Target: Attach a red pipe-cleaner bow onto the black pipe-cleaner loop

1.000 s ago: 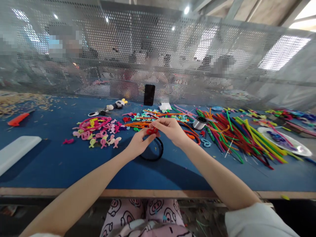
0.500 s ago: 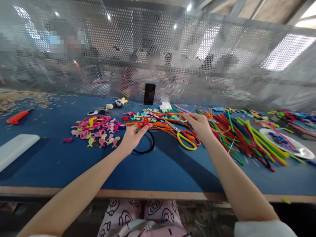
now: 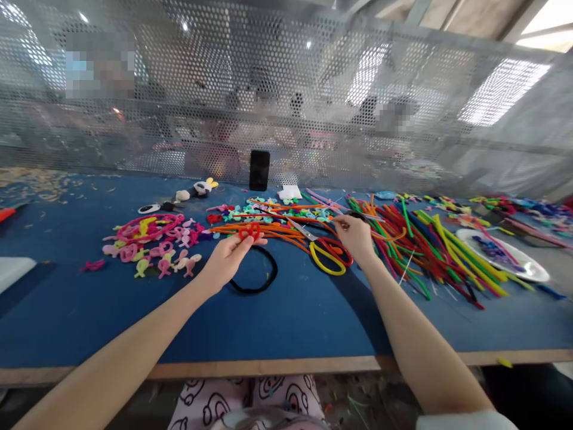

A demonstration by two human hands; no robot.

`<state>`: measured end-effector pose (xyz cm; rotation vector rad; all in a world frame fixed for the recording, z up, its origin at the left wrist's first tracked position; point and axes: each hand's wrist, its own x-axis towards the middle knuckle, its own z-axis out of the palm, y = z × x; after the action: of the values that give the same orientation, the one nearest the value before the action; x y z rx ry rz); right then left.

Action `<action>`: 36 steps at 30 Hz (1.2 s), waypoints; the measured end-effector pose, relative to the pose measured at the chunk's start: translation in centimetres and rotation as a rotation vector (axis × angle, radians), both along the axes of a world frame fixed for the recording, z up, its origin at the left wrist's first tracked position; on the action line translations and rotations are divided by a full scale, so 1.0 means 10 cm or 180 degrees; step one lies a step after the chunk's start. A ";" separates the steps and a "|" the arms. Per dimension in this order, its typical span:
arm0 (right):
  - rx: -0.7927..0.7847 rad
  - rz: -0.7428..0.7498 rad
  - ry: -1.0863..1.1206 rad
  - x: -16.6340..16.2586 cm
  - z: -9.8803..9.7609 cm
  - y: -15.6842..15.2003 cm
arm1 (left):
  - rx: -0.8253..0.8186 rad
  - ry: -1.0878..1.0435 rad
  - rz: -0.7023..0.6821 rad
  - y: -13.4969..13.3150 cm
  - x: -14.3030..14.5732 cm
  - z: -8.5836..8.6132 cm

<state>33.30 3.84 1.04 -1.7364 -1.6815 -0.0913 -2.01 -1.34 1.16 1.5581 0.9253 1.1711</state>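
Observation:
My left hand (image 3: 228, 258) pinches a red pipe cleaner (image 3: 249, 232) bent into small loops, held up over the table. Just below it a ring of black pipe cleaner (image 3: 273, 272) lies on the blue surface. My right hand (image 3: 356, 237) is closed, fingertips together, above the orange and red stems; whatever it grips is too small or hidden to make out. Between the hands lie scissors (image 3: 329, 261) with yellow and red handles, blades pointing away to the left. Orange pipe cleaners (image 3: 286, 230) spread behind the left hand.
Small pink and yellow twisted shapes (image 3: 163, 254) are heaped at left. Many coloured stems (image 3: 430, 248) lie at right, beside a white plate (image 3: 537, 273). A black phone (image 3: 259, 170) leans against the perforated metal screen (image 3: 188, 113); people are dimly visible behind it.
The view has shifted slightly to the right. My left hand still holds the red looped pipe cleaner, its loops now turned more toward me. My right hand has dropped slightly, fingers still pinched.

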 end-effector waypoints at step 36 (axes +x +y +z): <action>0.1642 0.0130 0.1233 0.20 1.12 -0.02 | -0.0604 -0.0556 0.0146 0.13 0.01 -0.09</action>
<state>35.29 3.59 12.26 -1.2385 -1.2686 -0.1451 -1.87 -0.03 0.27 1.2685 0.9309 1.1946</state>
